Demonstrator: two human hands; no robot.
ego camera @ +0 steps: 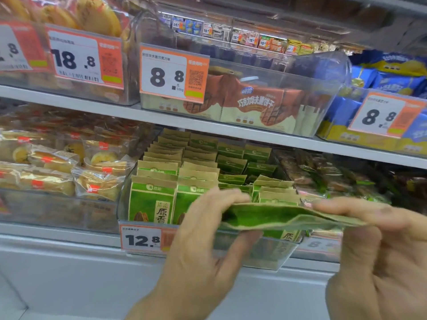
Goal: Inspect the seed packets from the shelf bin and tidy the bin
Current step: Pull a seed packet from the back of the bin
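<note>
A green and tan seed packet lies nearly flat in front of the bin, held at both ends. My left hand pinches its left end, fingers on top and thumb beneath. My right hand pinches its right end the same way. Behind it, a clear plastic shelf bin holds several rows of upright seed packets. The left rows stand straight; those at the right sit lower and uneven. The held packet hides the bin's front right packets.
A 12.8 price tag hangs on the bin's front. Wrapped cakes fill the bin to the left, dark snack bags the one to the right. A shelf above carries a clear bin of chocolate wafer packs.
</note>
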